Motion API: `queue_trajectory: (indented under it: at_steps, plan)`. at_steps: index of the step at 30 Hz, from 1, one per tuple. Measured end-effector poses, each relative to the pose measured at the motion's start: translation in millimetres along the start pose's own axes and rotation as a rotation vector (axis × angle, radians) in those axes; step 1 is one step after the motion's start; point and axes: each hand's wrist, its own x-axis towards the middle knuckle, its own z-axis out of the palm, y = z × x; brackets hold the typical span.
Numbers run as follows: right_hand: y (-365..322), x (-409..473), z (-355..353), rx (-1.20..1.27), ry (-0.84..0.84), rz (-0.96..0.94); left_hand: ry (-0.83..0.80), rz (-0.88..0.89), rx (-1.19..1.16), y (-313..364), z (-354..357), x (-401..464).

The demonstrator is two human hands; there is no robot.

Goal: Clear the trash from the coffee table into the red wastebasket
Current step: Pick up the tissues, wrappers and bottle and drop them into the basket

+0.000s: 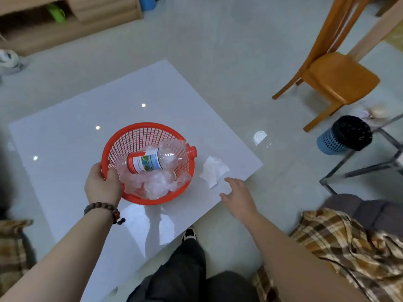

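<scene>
The red wastebasket (pixel 139 136) is tilted toward me on the glossy white coffee table (pixel 72 131). My left hand (pixel 102 185) grips its near-left rim. Inside lie a clear plastic bottle (pixel 161 159) with a red cap and red-edged label, and crumpled clear plastic wrap (pixel 154 184). A crumpled white tissue (pixel 213 170) lies on the table just right of the basket. My right hand (pixel 238 197) hovers open a little below and right of the tissue, fingers spread, not touching it.
An orange wooden chair (pixel 333 77) stands to the right. A blue bin with a black liner (pixel 344 136) sits on the floor beside a metal frame (pixel 370 162). A wooden cabinet (pixel 65 20) is at the back left. My legs and shoe (pixel 189 234) are below the table edge.
</scene>
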Motion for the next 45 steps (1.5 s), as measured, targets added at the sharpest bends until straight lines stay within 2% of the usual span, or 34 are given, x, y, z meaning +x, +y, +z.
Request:
queue_trajectory:
  at_steps: [7,11,20,26,30,34,36,40,42,45]
  plan:
    - [16.6,95.1,-6.9,-0.168,-0.163,-0.095,0.039,-0.061,-0.001,5.5,40.0,6.8]
    - [24.2,150.3,8.1,-0.289,-0.237,-0.187,0.117,-0.124,0.031,-4.8,64.2,1.2]
    - [48.8,199.3,46.6,-0.545,-0.273,-0.395,0.307,-0.3,-0.035,-21.2,88.9,-15.4]
    - [25.5,199.3,33.4,-0.332,-0.263,-0.36,0.348,-0.309,-0.018,-9.6,85.1,-19.3]
    - [-23.8,172.4,-16.6,-0.02,-0.086,-0.399,0.352,-0.289,0.006,9.9,77.7,-20.6]
    - [-83.5,144.9,-73.2,0.146,0.125,-0.476,0.334,-0.284,-0.024,31.5,69.7,-22.1]
    - [-116.2,129.2,-89.7,0.215,0.147,-0.541,0.313,-0.267,-0.046,41.5,67.0,-23.3]
    - [-169.7,95.5,-83.4,0.096,0.045,-0.773,0.287,-0.205,-0.089,59.0,62.3,-27.0]
    - [-184.3,85.0,-72.4,-0.017,-0.082,-0.871,0.268,-0.184,-0.13,66.4,60.4,-28.0]
    - [-190.7,76.5,-64.2,-0.18,-0.277,-0.883,0.238,-0.159,-0.188,76.7,56.3,-26.1]
